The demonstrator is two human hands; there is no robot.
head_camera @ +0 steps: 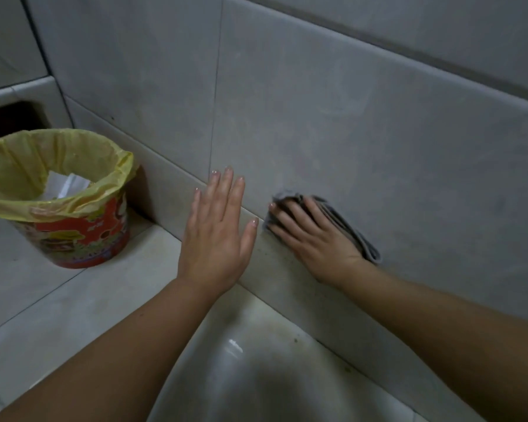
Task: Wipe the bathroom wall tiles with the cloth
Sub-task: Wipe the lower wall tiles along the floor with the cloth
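Grey wall tiles [333,123] fill the upper right of the head view. My right hand [313,239] presses a folded grey cloth [357,239] flat against the bottom of the wall, fingers straight and spread over it, just above the pale skirting strip [171,178]. My left hand [218,229] is held open beside it to the left, fingers straight and pointing up at the wall near the skirting; whether it touches the tile I cannot tell.
A red patterned waste bin [83,236] lined with a yellow bag stands on the floor at the left, close to the wall, with paper inside. A white glossy ceramic fixture [256,376] lies below my arms. A dark recess [9,120] opens at far left.
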